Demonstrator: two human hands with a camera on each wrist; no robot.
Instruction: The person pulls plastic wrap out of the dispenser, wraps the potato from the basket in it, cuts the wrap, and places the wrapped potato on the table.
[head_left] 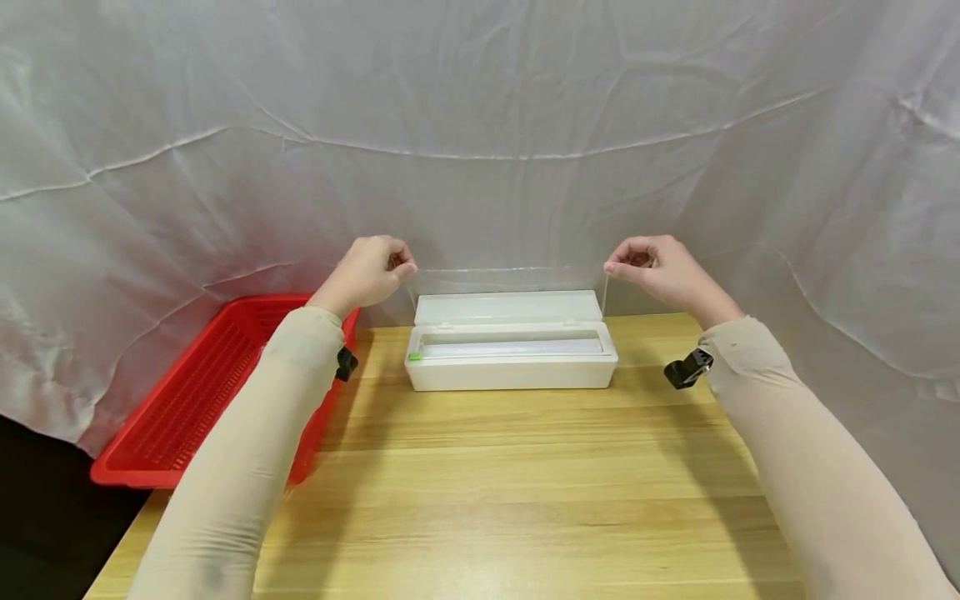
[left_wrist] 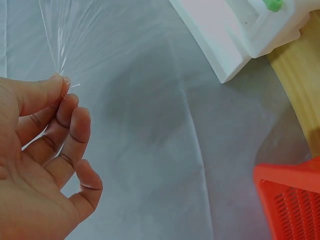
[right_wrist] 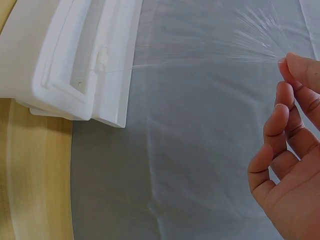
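Observation:
A sheet of clear plastic wrap [head_left: 510,279] stretches between both hands, rising from a white wrap dispenser box [head_left: 512,373] whose lid [head_left: 510,308] stands up at the back. My left hand [head_left: 375,271] pinches one corner between thumb and index finger; in the left wrist view, creases of the wrap [left_wrist: 62,42] fan out from the fingertips. The opposite corner is pinched by my right hand [head_left: 656,268], and the wrap [right_wrist: 255,50] gathers there in the right wrist view. Both hands are raised above and behind the box. A white roll [head_left: 517,347] lies inside it.
To the left, a red plastic basket [head_left: 142,477] sits partly behind the left forearm. A small green piece [head_left: 415,357] is at the box's left end. The wooden table [head_left: 517,500] ends at a grey cloth backdrop [head_left: 510,200] behind the box.

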